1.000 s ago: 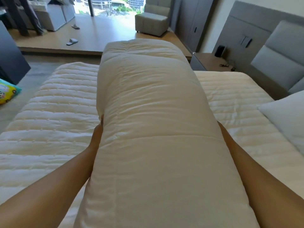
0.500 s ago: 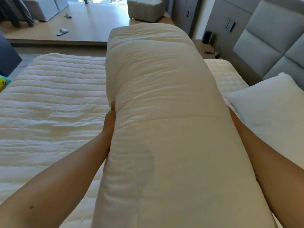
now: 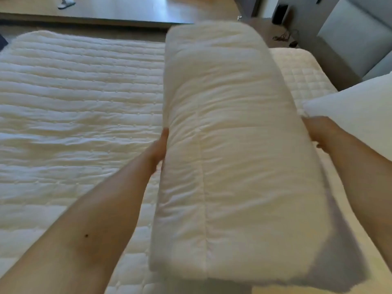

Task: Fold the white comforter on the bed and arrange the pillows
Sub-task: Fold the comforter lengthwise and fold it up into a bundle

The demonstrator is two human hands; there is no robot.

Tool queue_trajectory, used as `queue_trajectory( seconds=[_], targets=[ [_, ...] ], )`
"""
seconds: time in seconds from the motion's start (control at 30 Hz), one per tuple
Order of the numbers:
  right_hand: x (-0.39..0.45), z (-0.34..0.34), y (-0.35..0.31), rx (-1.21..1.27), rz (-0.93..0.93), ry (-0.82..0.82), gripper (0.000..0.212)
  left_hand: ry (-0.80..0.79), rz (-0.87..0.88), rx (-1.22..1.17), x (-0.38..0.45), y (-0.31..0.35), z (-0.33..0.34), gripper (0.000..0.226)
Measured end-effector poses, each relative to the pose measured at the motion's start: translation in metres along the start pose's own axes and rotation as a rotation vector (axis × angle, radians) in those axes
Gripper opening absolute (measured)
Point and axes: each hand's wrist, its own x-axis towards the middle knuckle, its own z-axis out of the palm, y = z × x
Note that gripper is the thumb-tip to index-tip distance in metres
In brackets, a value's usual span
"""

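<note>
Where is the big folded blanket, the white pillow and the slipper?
comforter [image 3: 233, 145], head view, middle of its top face.
pillow [image 3: 356, 115], head view, bare part at the right edge.
slipper [image 3: 66, 2], head view, on the floor, top left.

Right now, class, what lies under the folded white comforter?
The quilted cream mattress pad shows around the folded white comforter. Directly beneath is covered. The left hand and right hand hold its sides.

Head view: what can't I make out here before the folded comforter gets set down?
- Left hand: fingers hidden behind the comforter; only its edge shows.
- Right hand: motion-blurred, so its grip is unclear.
- Pillow: cut off by the right edge.
- Mattress under the comforter: covered.
- Slipper on the floor: blurred, clipped by the top edge.
</note>
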Motion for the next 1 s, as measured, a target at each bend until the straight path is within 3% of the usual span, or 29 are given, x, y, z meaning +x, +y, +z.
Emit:
queue_trajectory(
  seconds=[0.03,0.13,0.3,0.43,0.5,0.57,0.67,0.8,0.87,0.93,1.0],
  targets=[
    [-0.003,0.013,0.001,-0.029,-0.006,-0.022,0.075,0.058,-0.065,0.019,-0.001,-0.017,0.006,0.097],
    [-0.018,0.057,0.019,-0.117,-0.060,-0.065,0.076,-0.023,-0.151,0.050,-0.029,-0.086,0.024,0.071],
    [-0.046,0.071,0.022,-0.137,-0.146,0.073,0.078,0.159,-0.190,-0.151,-0.029,-0.117,0.050,0.025],
    [-0.119,0.076,-0.022,-0.205,-0.512,-0.086,0.091,0.235,-0.156,-0.200,-0.039,-0.116,0.055,0.036],
    [-0.156,0.088,-0.038,-0.337,-0.670,-0.120,0.092,0.037,-0.162,-0.196,-0.052,-0.104,0.054,0.025],
    [-0.168,0.105,-0.041,-0.463,-0.704,-0.101,0.089,-0.062,-0.217,-0.094,-0.055,-0.103,0.051,0.032],
    [-0.159,0.132,-0.033,-0.602,-0.651,-0.128,0.084,-0.065,-0.300,0.140,-0.051,-0.112,0.034,0.036],
    [-0.173,0.181,-0.028,-0.706,-0.714,-0.110,0.081,-0.119,-0.484,0.337,-0.046,-0.131,-0.001,0.047],
    [-0.179,0.199,-0.032,-0.718,-0.716,-0.111,0.080,0.051,-0.375,0.394,-0.031,-0.114,-0.009,0.045],
    [-0.182,0.209,-0.037,-0.748,-0.706,-0.106,0.080,0.335,-0.127,0.431,-0.013,-0.075,-0.007,0.048],
    [-0.185,0.218,-0.039,-0.780,-0.697,-0.109,0.079,0.459,0.152,0.447,0.000,-0.021,0.006,0.052]
  ],
)
